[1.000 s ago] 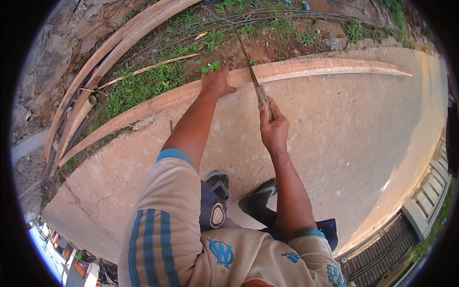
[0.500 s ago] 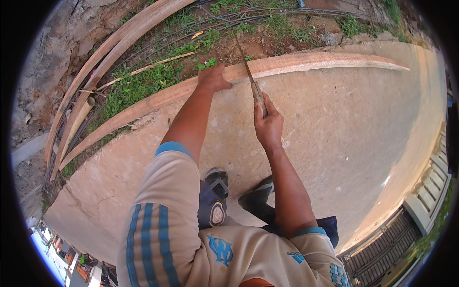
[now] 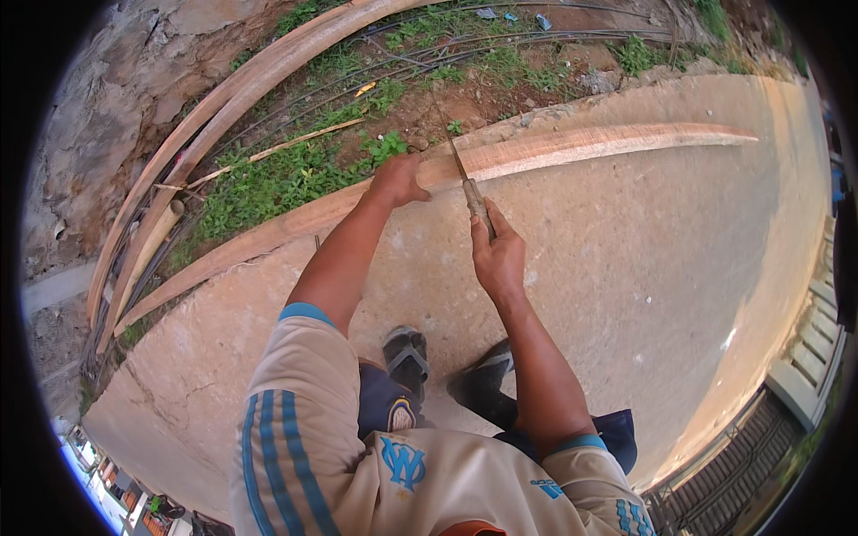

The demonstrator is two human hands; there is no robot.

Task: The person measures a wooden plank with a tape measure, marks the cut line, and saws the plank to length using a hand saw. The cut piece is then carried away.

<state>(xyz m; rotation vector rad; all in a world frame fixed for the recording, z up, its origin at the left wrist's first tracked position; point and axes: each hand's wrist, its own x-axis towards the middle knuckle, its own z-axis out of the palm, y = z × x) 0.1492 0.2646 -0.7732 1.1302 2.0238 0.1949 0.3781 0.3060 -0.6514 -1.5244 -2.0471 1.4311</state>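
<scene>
My right hand [image 3: 498, 255] clamped round the saw [image 3: 475, 198], blade [image 3: 457, 157] across the plank [image 3: 581, 146]; left hand [image 3: 399, 181] lay on plank, grip unclear. Likely sawing; next stroke called for steadiness.

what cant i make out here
All in the head view:
Fingertips of the left hand: hidden behind the hand itself.
Lower end of the tool's handle: covered by the right hand.
Teeth, if any, on its thin blade: too small, blurred.
Far ends of upper planks: cut by top edge.
</scene>
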